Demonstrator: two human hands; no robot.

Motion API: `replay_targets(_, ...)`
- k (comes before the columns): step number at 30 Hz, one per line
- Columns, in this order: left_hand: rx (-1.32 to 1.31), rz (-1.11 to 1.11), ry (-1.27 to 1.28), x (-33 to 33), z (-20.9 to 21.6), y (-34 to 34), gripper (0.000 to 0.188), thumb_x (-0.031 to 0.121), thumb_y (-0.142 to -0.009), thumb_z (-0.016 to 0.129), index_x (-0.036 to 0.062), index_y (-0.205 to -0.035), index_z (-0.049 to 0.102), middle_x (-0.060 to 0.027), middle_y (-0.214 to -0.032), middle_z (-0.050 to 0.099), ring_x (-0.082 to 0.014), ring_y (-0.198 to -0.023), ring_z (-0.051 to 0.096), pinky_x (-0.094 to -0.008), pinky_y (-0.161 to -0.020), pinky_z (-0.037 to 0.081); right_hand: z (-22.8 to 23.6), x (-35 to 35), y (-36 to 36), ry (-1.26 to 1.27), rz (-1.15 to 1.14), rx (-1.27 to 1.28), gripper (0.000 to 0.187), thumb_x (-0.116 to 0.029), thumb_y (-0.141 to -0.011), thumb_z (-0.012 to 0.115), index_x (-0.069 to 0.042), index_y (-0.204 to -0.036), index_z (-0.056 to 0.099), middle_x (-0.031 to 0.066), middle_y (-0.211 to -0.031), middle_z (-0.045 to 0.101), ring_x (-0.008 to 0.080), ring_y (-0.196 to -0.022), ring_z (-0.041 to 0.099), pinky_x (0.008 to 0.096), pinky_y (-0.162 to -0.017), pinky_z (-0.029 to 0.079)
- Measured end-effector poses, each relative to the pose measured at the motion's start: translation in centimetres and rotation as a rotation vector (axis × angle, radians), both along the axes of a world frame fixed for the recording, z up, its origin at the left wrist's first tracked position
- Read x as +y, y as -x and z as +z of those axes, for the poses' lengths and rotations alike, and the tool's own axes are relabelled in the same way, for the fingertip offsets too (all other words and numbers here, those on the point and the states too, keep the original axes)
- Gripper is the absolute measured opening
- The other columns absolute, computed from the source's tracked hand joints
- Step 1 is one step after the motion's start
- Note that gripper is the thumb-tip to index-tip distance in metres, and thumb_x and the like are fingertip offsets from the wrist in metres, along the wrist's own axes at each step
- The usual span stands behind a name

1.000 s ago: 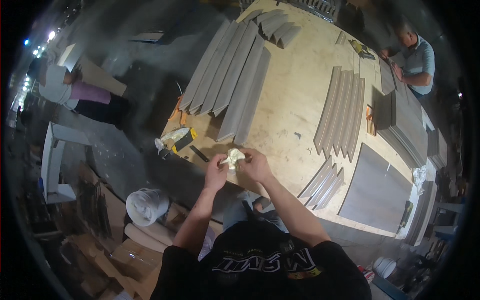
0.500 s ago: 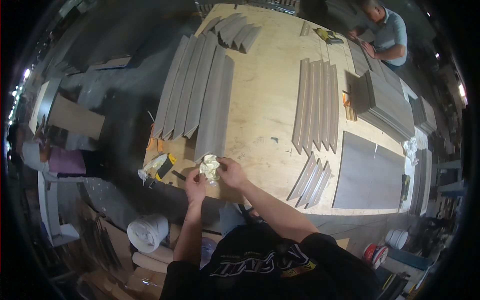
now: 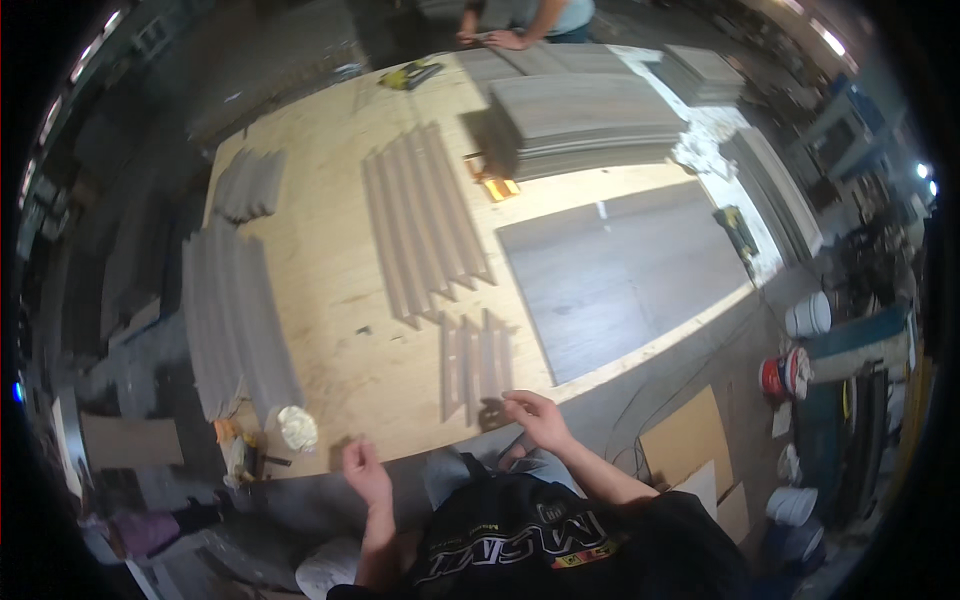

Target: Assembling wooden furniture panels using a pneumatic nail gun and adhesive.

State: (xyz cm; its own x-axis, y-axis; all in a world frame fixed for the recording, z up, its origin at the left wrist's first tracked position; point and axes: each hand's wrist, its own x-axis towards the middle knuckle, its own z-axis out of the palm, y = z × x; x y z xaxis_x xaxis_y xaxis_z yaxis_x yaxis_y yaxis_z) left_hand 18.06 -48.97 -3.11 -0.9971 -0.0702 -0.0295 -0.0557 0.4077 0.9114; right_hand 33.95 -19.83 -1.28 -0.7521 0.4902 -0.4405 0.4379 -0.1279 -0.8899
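Note:
A pale yellow crumpled wad (image 3: pixel 297 428), perhaps paper or plastic film, lies at the near end of the long grey boards (image 3: pixel 238 320) on the table's left. My left hand (image 3: pixel 367 472) is off to the right of it, over the near table edge, fingers loosely bent with nothing visible in them. Farther right, my right hand (image 3: pixel 538 420) hovers beside the short grey strips (image 3: pixel 475 365), fingers partly extended and touching nothing that I can see. Longer grey strips (image 3: pixel 425 220) with pale edges lie just beyond the short ones.
A large grey panel (image 3: pixel 625 285) covers the right of the plywood table (image 3: pixel 320 290). Stacked panels (image 3: pixel 590 120) stand behind it. Yellow-and-black tools (image 3: pixel 410 76) lie at the far edge. Another person's hands (image 3: pixel 505 39) work there. Buckets (image 3: pixel 808 315) stand right.
My hands have let go of the crumpled wad, leaving it on the table. Both moved right, the right hand farther, toward the short strips. My view has swung right.

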Motion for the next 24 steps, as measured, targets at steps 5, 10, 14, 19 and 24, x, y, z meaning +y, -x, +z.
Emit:
replay_targets(5,0.05,-0.579,0.094,17.1,3.4,-3.8,0.017,0.014,-0.096,0.067,-0.001,-0.089,0.066,-0.008,-0.078,0.063,-0.0182,-0.072,0.058,-0.0314,-0.068,0.048,1.8,6.5,-10.4,0.056,-0.355,0.038,0.038,-0.025,-0.099,0.067,-0.003,-0.129,0.066,0.0085,-0.102,0.074,0.0147,-0.093,0.069,0.0285,-0.082,0.053)
replay_targets(10,0.374,-0.993,0.099,35.9,7.6,-4.3,0.026,0.02,-0.092,0.071,0.0024,-0.111,0.07,-0.0181,-0.109,0.07,-0.0356,-0.106,0.066,-0.042,-0.091,0.052,0.8,11.0,-16.7,0.117,-0.583,0.108,0.035,-0.025,-0.098,0.068,-0.003,-0.126,0.068,0.0082,-0.102,0.074,0.0141,-0.093,0.069,0.0278,-0.079,0.054)
replay_targets(14,0.571,-1.082,0.325,49.0,8.2,-0.2,0.046,0.024,-0.092,0.07,0.0066,-0.133,0.061,-0.0178,-0.137,0.057,-0.0348,-0.13,0.052,-0.0451,-0.109,0.041,-0.4,14.5,-19.8,0.136,-0.589,0.071,0.034,-0.025,-0.098,0.069,-0.004,-0.125,0.069,0.0085,-0.101,0.074,0.0133,-0.091,0.068,0.0273,-0.08,0.053)
replay_targets(19,0.784,-1.013,0.679,64.3,8.8,9.0,0.066,0.034,-0.094,0.068,0.0062,-0.149,0.045,-0.0136,-0.158,0.04,-0.0295,-0.148,0.034,-0.0497,-0.122,0.026,-0.6,21.9,-23.3,0.035,-0.604,0.065,0.034,-0.023,-0.097,0.07,-0.003,-0.125,0.069,0.0091,-0.101,0.075,0.0138,-0.093,0.069,0.0278,-0.086,0.053)
replay_targets(24,0.586,-0.818,0.991,74.0,8.7,12.5,0.083,0.044,-0.095,0.065,0.006,-0.159,0.029,-0.0118,-0.164,0.032,-0.0277,-0.154,0.024,-0.0528,-0.126,0.016,1.8,31.1,-26.5,-0.015,-0.827,-0.01,0.031,-0.017,-0.098,0.069,-0.001,-0.124,0.067,0.0079,-0.106,0.074,0.0135,-0.093,0.069,0.0254,-0.075,0.052)
